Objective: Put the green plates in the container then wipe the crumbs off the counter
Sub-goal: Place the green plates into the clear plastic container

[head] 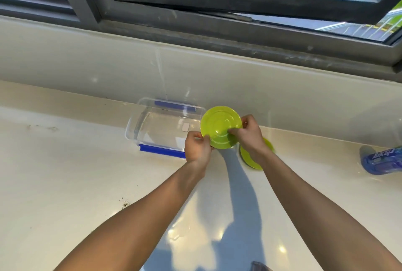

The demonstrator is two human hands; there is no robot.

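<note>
Both hands hold one green plate (219,123) tilted up, above the counter just right of the clear container. My left hand (197,147) pinches its lower left rim. My right hand (250,134) grips its right side. A clear plastic container (139,124) with blue clips lies open by the back wall, with nothing green inside. A second green plate (250,158) rests on the counter under my right wrist, partly hidden. Dark crumbs (125,203) lie scattered on the cream counter at the left.
A blue plastic packet (380,159) lies at the far right of the counter. A tiled wall and a grey window frame (195,26) rise behind. A dark object (260,266) peeks in at the bottom edge.
</note>
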